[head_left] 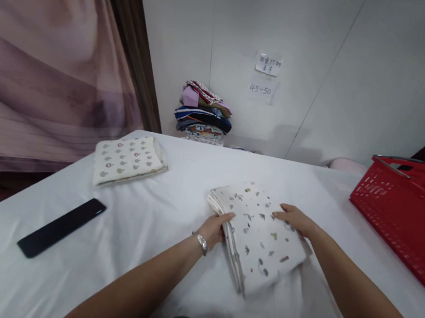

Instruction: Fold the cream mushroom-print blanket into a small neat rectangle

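Note:
A folded white cloth [260, 237] with small grey and brown prints lies tilted over the table, in front of me. My left hand [216, 229], with a silver band at the wrist, grips its left folded edge, thumb on top and fingers underneath. At the upper right side of the cloth is my right hand [294, 219], thumb and fingers on the top face and edge; part of its grip is hidden. Another folded cloth [129, 161], cream with grey and red prints, rests at the table's far left corner.
A long black flat object [62, 228] lies on the left of the white-covered table [139, 253]. On the right stands a red basket [406, 219] with a metal handle. Behind the table rises a fabric stack [205, 109] against the wall; a pink curtain [47, 56] hangs left.

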